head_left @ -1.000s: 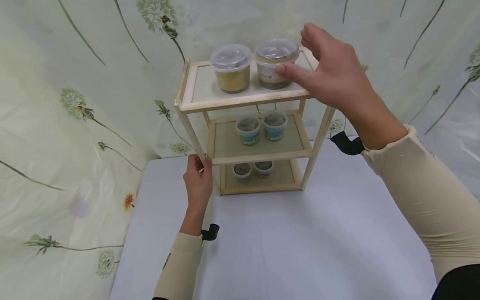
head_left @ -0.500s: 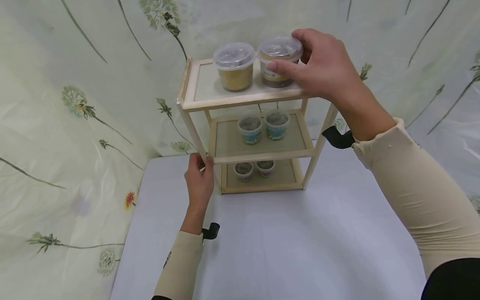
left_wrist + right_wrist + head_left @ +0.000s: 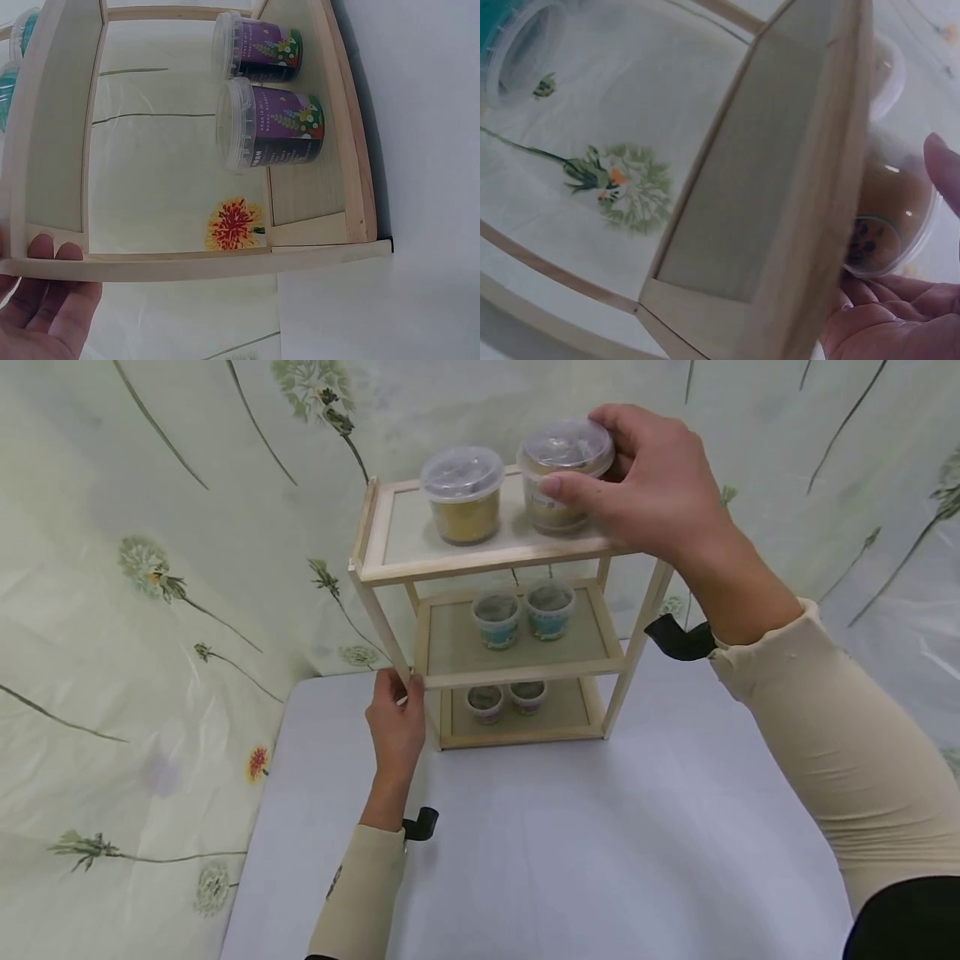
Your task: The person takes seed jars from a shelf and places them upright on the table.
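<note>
A three-tier wooden rack (image 3: pixel 487 562) stands on the table. On its top tier, my right hand (image 3: pixel 660 489) grips a clear lidded tub (image 3: pixel 566 447) with yellowish contents, thumb in front and fingers behind. The right wrist view shows this tub (image 3: pixel 896 195) beyond the rack's edge; whether its base touches the tier cannot be told. Another lidded tub (image 3: pixel 465 514) with a yellow band sits to its left. My left hand (image 3: pixel 397 714) pinches the rack's left front post at middle-tier height; in the left wrist view its fingertips (image 3: pixel 41 246) curl over the wood.
Two blue-labelled cups (image 3: pixel 497 625) stand on the middle tier. Two small tubs with purple labels (image 3: pixel 289 124) sit on the bottom tier. A white cloth covers the table (image 3: pixel 562 843), and a flower-printed sheet (image 3: pixel 187 485) hangs behind and at the left.
My right hand has closed round the right-hand tub, which has since shifted slightly up and to the right. The left hand keeps its hold on the post.
</note>
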The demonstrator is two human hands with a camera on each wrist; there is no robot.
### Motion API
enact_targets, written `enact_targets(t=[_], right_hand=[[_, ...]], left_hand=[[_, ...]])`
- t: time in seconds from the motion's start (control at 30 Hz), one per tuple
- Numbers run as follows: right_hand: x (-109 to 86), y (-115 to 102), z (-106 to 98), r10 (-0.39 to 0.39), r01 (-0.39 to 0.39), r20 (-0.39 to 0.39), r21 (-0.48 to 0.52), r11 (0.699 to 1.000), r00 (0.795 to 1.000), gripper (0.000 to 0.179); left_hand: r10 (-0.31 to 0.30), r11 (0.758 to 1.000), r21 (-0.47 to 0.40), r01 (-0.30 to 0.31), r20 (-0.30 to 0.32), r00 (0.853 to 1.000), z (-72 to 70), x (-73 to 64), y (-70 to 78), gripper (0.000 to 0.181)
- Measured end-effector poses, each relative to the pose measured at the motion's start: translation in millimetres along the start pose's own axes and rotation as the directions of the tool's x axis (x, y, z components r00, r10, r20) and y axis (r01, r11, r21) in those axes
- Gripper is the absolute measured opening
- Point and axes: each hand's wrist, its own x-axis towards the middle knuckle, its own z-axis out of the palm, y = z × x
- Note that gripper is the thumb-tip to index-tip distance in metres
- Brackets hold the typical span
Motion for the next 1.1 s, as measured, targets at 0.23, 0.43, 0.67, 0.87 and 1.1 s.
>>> enact_targets(t=[0.23, 0.43, 0.67, 0.87, 1.1], right_hand=[[-28.9, -6, -21, -0.019, 0.023, -0.06, 0.069, 0.997, 0.998, 0.068], [-58.6, -9, -39, -0.051, 0.057, -0.07, 0.084, 0.995, 0.996, 0.063], [-87.6, -4, -47, -0.102, 0.105, -0.068, 0.048, 0.993, 0.992, 0.067], [-118.7, 3, -49, -0.111, 0.117, -0.055, 0.115, 0.987, 0.992, 0.074], [-149.7, 11, -45, -0.114, 0.115, -0.014, 0.161, 0.98, 0.993, 0.08]], left_hand=[[0.011, 1.0, 0.03, -0.011, -0.025, 1.0, -1.0, 1.9, 1.4, 0.02], [0.013, 1.0, 0.025, -0.012, -0.032, 0.999, -1.9, 4.7, 4.7, 0.021], [0.015, 1.0, 0.025, -0.013, -0.048, 0.999, -3.5, 4.8, 6.6, 0.022], [-0.002, 1.0, 0.02, 0.003, -0.038, 0.999, -5.1, 2.7, 6.9, 0.022], [0.002, 0.999, 0.033, -0.001, -0.048, 0.999, -6.1, 2.1, 6.5, 0.021]])
